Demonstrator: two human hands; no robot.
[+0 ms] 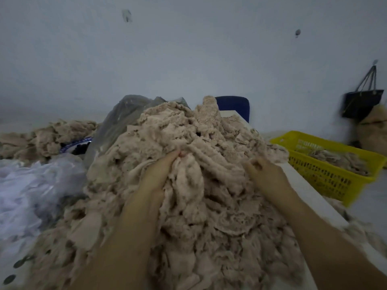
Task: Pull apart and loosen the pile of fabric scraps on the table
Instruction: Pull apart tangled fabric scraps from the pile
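A tall heap of beige fabric scraps (209, 147) covers most of the white table (307, 191) in front of me. My left hand (159, 174) is pushed into the middle of the heap, and its fingers grip a thick fold of scraps near the top. My right hand (266, 174) lies on the heap's right slope, close to the table's edge, with its fingers curled round a clump of scraps. Both forearms reach up from the bottom of the view.
A yellow plastic basket (335, 176) with scraps in it stands to the right, below the table edge. Clear plastic bags (31, 189) lie at the left, a second scrap heap (46, 135) behind them. A blue chair back (234, 105) and a hanging black bag (362, 101) are by the wall.
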